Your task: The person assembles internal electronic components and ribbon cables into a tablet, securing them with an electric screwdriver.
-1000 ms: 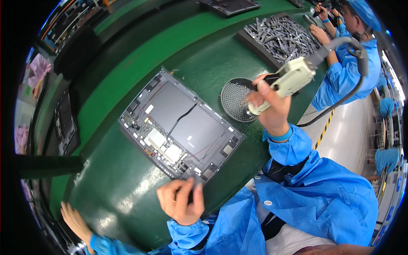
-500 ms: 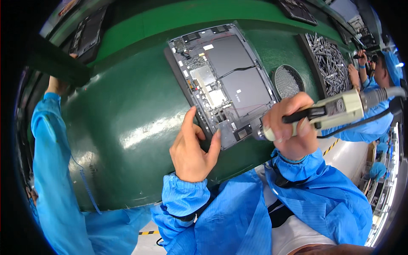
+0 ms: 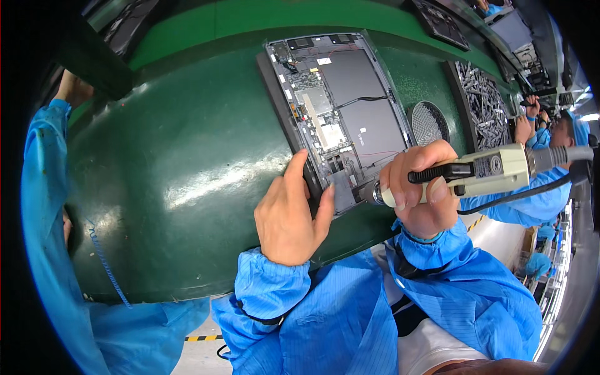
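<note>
The right hand [image 3: 422, 194] is clamped around a cream-coloured, pistol-shaped electric screwdriver [image 3: 481, 175], whose metal nose is brought against the near right corner of an opened dark grey slab-shaped electronic device [image 3: 340, 109]. The tool is held almost level, with its black cable [image 3: 519, 197] trailing off to the right, apparently so that the bit can be kept in line with a fastening point at that corner; the bit itself is hidden behind the fingers.

The left hand [image 3: 290, 215] is laid with spread fingers on the near left edge of the same device, the thumb and forefinger pressed on its dark frame and closed on nothing. By this pressure the device appears to be steadied against the push of the tool.

The device lies flat on the glossy green tabletop [image 3: 187, 162], just beyond both hands, its back cover off, so that two large dark battery panels [image 3: 362, 100] and a strip of circuit boards [image 3: 315, 112] are exposed.

To the right of the device, a round black mesh dish [image 3: 428, 122] is set within easy reach of the tool hand. Further right of the device, a dark tray filled with small grey metal parts [image 3: 484, 103] is seen, and beyond it a co-worker's blue sleeve [image 3: 531, 200]. Well to the left of the device, another person's blue-sleeved arm [image 3: 44, 187] is stretched along the tabletop's edge.
</note>
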The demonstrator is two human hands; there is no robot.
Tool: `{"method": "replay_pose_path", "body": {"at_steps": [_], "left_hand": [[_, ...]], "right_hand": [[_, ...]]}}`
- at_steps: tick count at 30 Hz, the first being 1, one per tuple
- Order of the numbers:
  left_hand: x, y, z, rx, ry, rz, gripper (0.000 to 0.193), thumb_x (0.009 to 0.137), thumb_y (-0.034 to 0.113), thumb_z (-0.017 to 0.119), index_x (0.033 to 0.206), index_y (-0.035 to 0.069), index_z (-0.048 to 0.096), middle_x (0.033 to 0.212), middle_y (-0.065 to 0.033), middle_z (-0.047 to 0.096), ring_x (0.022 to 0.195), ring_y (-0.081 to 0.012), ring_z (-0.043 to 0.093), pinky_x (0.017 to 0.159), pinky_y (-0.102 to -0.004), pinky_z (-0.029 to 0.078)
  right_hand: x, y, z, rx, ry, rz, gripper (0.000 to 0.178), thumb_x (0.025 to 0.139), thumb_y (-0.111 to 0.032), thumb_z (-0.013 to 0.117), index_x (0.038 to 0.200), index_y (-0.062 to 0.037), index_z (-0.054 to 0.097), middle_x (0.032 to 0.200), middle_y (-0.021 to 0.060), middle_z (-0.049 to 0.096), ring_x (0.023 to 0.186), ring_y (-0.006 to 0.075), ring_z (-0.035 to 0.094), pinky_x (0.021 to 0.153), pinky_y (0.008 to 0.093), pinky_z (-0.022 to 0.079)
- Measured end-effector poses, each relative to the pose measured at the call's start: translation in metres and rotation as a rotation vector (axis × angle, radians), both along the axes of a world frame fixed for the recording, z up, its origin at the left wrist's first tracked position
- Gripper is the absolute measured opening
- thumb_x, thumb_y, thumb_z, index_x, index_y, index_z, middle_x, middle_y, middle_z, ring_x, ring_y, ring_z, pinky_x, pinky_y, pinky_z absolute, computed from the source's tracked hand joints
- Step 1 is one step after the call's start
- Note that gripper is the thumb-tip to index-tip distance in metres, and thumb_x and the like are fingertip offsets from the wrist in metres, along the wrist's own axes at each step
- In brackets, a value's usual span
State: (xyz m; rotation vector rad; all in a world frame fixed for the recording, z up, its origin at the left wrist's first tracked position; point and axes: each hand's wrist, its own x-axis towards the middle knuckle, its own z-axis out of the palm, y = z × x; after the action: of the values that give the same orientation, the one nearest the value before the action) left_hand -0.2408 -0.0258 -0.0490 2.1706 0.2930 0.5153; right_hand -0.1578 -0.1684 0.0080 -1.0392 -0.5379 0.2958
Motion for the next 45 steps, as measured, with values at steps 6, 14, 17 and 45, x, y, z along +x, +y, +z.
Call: {"method": "replay_pose_path", "body": {"at_steps": [6, 14, 17, 45], "left_hand": [[-0.002, 0.004, 0.003, 0.053, -0.023, -0.016, 0.056, 0.073, 0.011, 0.069, 0.122, 0.0, 0.045, 0.064, -0.0073, 0.051, 0.057, -0.0237, 0.054, 0.051, -0.0358, 0.044], [0.002, -0.001, 0.001, 0.013, -0.013, -0.012, 0.056, 0.072, 0.011, 0.069, 0.122, 0.001, 0.045, 0.063, -0.0062, 0.05, 0.057, -0.0229, 0.054, 0.051, -0.0345, 0.044], [0.002, -0.001, -0.006, 0.038, -0.011, -0.011, 0.056, 0.073, 0.008, 0.067, 0.123, 0.001, 0.044, 0.061, -0.0046, 0.049, 0.055, -0.018, 0.051, 0.051, -0.0305, 0.042], [0.001, -0.025, 0.02, 0.179, 0.332, 0.177, 0.023, 0.086, 0.021, 0.059, 0.087, -0.002, 0.053, 0.079, -0.0162, 0.055, 0.076, -0.0331, 0.051, 0.068, -0.0423, 0.04]], "right_hand": [[-0.004, -0.005, 0.0, -0.11, -0.201, 0.137, 0.027, 0.076, -0.004, 0.068, 0.091, -0.003, 0.045, 0.071, 0.0108, 0.055, 0.063, 0.0188, 0.056, 0.066, 0.0361, 0.049], [0.0, -0.003, -0.014, -0.303, -0.282, -0.018, 0.027, 0.078, -0.013, 0.066, 0.093, -0.0022, 0.045, 0.062, 0.0083, 0.05, 0.052, 0.0156, 0.049, 0.056, 0.0332, 0.045], [0.015, 0.0, 0.013, -0.131, 0.184, -0.2, 0.031, 0.08, -0.018, 0.065, 0.099, 0.0003, 0.05, 0.061, 0.0043, 0.047, 0.054, 0.0137, 0.05, 0.056, 0.0309, 0.045], [0.039, -0.133, -0.029, -0.86, -0.201, 0.034, 0.047, 0.076, -0.007, 0.069, 0.118, 0.0068, 0.052, 0.088, 0.0147, 0.066, 0.061, 0.0136, 0.063, 0.056, 0.0258, 0.049]]}}
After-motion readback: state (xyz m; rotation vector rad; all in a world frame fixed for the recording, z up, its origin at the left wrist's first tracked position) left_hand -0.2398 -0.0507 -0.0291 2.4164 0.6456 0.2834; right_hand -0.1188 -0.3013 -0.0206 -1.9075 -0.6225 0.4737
